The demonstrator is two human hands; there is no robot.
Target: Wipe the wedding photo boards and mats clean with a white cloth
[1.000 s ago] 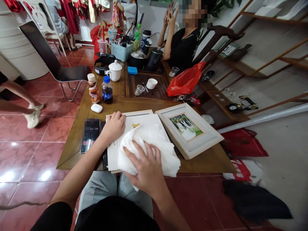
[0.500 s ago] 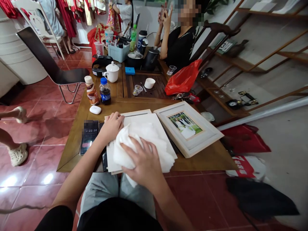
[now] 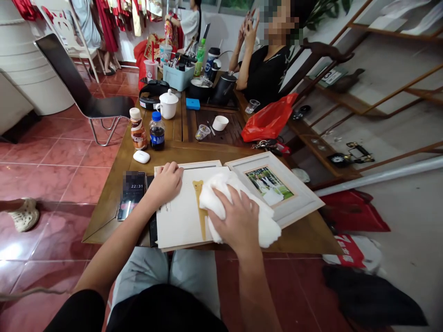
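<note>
A white board (image 3: 180,212), perhaps the back or cover of a frame, lies on the table in front of me. It bears a long golden-brown shape with a bear-like head (image 3: 197,185). My left hand (image 3: 169,182) rests on the board's upper left part, fingers laid on the surface and holding nothing. Bunched under my right hand (image 3: 237,216) is a white cloth (image 3: 268,226), gripped and pressed on the board's right side. The cloth overlaps the near part of a pale picture frame (image 3: 301,198) with a photo (image 3: 268,183) in it.
Left of the board lies a phone (image 3: 133,196). Beyond it stand an earbud case (image 3: 141,157), a brown bottle (image 3: 138,131), a blue-capped bottle (image 3: 157,133) and a white lidded cup (image 3: 168,105). A red plastic bag (image 3: 266,121) lies at the back right; another person (image 3: 266,69) sits there.
My right hand has swept the white cloth rightward, uncovering the golden-brown shape on the board. My left hand stays at the upper left. The view has shifted slightly.
</note>
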